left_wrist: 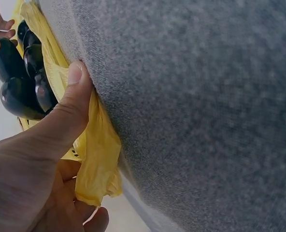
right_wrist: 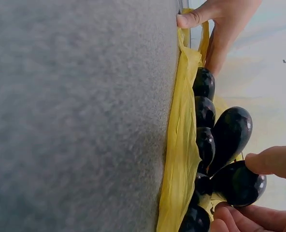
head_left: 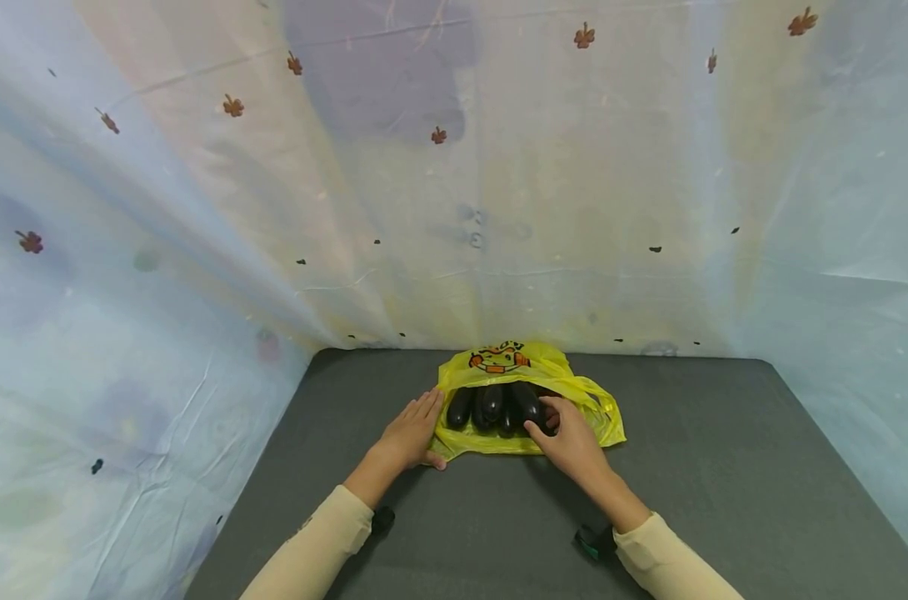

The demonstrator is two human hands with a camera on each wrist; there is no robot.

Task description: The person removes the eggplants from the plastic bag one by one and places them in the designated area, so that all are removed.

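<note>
A yellow plastic bag (head_left: 551, 363) lies on the dark grey table with its mouth toward me. Several glossy dark eggplants (head_left: 460, 408) show inside the opening, some stacked on others. My right hand (head_left: 571, 440) is at the right part of the mouth, thumb and fingers gripping the rounded end of one upper eggplant (right_wrist: 240, 183). At the bag's left side rests my left hand (head_left: 411, 432), its fingers straight along the plastic and its thumb spread near the table. Part of the bag (left_wrist: 98, 157) bunches between that thumb and the fingers. The eggplants' far ends are hidden in the bag.
The grey table (head_left: 694, 467) extends to both sides of the bag and toward me. Right behind its far edge hangs a pale patterned sheet (head_left: 559, 250), which continues along the left and right sides.
</note>
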